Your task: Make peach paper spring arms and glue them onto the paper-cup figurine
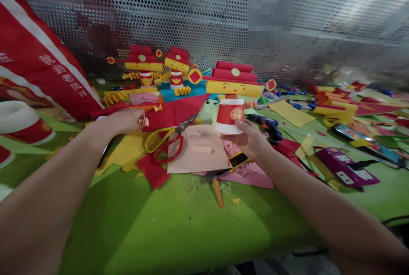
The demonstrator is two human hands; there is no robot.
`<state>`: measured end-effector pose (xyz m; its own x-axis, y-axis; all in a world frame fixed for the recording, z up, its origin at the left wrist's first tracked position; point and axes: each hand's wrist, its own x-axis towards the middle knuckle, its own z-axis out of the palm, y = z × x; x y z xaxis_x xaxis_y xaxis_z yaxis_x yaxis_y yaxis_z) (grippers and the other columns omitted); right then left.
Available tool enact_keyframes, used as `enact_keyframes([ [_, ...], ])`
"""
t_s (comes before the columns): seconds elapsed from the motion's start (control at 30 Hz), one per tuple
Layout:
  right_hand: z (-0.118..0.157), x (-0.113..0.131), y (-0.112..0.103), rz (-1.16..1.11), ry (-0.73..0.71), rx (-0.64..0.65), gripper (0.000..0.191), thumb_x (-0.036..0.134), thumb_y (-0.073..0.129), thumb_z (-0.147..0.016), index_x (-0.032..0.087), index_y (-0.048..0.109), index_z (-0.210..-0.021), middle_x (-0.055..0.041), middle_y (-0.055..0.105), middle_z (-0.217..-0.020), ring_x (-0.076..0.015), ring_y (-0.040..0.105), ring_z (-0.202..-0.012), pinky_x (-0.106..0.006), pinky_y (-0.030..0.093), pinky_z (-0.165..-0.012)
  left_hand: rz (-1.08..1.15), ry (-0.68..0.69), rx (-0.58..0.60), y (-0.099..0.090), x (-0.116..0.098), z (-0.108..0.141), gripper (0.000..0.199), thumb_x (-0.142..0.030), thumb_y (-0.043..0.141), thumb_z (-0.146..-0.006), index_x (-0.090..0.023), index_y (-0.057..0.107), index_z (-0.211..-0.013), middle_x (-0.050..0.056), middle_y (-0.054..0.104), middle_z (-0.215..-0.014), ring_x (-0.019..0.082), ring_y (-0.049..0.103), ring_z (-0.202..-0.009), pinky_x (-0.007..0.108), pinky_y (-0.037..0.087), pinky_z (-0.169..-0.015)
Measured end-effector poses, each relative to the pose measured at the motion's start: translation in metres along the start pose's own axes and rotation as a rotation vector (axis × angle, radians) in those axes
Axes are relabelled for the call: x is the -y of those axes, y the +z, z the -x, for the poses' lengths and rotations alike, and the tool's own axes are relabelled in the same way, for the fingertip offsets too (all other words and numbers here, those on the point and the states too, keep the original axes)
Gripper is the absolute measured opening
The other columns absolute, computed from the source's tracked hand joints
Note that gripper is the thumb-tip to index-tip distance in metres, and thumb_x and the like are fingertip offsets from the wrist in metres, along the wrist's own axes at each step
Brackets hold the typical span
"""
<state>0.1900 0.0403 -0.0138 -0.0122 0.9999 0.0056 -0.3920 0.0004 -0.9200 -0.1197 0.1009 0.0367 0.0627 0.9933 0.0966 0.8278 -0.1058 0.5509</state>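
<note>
My right hand (pixel 251 138) grips the base of a paper-cup figure (pixel 225 115), keeping it upright. The figure has a red and white cup body, a yellow paper face and a rolled red hat with hanging diamond ornaments. A pleated peach strip shows at its right side. Over red paper (pixel 175 111) at the left, the closed fingers of my left hand (pixel 129 119) pinch a small folded peach paper strip (pixel 143 121). Between my hands, scissors (pixel 169 138) with yellow and red handles lie partly on a peach sheet (pixel 188 162).
Two similar figures (pixel 145 79) stand behind. A glue gun (pixel 266 125), a purple power strip (pixel 347 166) and a phone (pixel 367 136) lie right. A red bag (pixel 41 53) and paper cups (pixel 24 123) are left. Perforated metal (pixel 204 19) backs the green table (pixel 179 241).
</note>
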Motion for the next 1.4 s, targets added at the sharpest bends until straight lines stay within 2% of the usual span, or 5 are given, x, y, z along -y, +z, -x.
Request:
enact_keyframes([
  [0.3, 0.001, -0.002, 0.002, 0.050, -0.023, 0.003, 0.041, 0.042, 0.079, -0.051, 0.022, 0.061, -0.083, -0.0009, 0.070, -0.082, -0.0231, 0.066, -0.079, -0.042, 0.057, -0.068, 0.115, 0.182, 0.239, 0.001, -0.023, 0.002, 0.009, -0.011, 0.059, -0.070, -0.012, 0.061, -0.079, -0.001, 0.062, -0.073, 0.009, 0.051, -0.066, 0.017, 0.034, -0.064],
  [0.5, 0.006, -0.003, 0.011, 0.039, -0.031, 0.025, 0.046, 0.040, 0.081, -0.046, 0.023, 0.061, -0.084, -0.0005, 0.070, -0.079, -0.0242, 0.066, -0.082, -0.045, 0.054, -0.078, 0.319, 0.227, 0.508, 0.010, -0.066, 0.032, 0.019, -0.025, 0.057, -0.074, -0.012, 0.065, -0.086, -0.002, 0.059, -0.067, 0.010, 0.050, -0.059, 0.020, 0.038, -0.057],
  [0.7, 0.012, -0.008, 0.016, 0.087, -0.063, 0.049, 0.049, 0.038, 0.080, -0.048, 0.021, 0.058, -0.088, -0.0069, 0.069, -0.092, -0.0271, 0.064, -0.090, -0.047, 0.049, -0.085, 0.449, 0.156, 0.604, 0.019, -0.083, 0.048, 0.021, -0.026, 0.064, -0.068, -0.016, 0.065, -0.086, -0.002, 0.060, -0.063, 0.010, 0.050, -0.055, 0.020, 0.036, -0.052],
  [0.93, 0.013, -0.011, 0.016, 0.125, -0.085, 0.051, 0.056, 0.038, 0.082, -0.046, 0.023, 0.055, -0.093, -0.0048, 0.068, -0.092, -0.0245, 0.064, -0.087, -0.044, 0.050, -0.083, 0.791, -0.039, 0.435, 0.043, -0.078, 0.047, 0.011, -0.020, 0.065, -0.068, -0.016, 0.056, -0.074, 0.002, 0.064, -0.063, 0.006, 0.047, -0.043, 0.017, 0.031, -0.041],
  [1.4, 0.013, -0.017, 0.014, 0.206, -0.168, 0.056, 0.050, 0.039, 0.079, -0.052, 0.024, 0.055, -0.092, -0.0040, 0.066, -0.092, -0.0231, 0.062, -0.088, -0.042, 0.052, -0.079, 0.671, 0.098, 0.128, 0.048, -0.088, 0.056, 0.009, -0.022, 0.068, -0.065, -0.017, 0.064, -0.071, -0.003, 0.057, -0.055, 0.007, 0.046, -0.048, 0.018, 0.034, -0.046],
])
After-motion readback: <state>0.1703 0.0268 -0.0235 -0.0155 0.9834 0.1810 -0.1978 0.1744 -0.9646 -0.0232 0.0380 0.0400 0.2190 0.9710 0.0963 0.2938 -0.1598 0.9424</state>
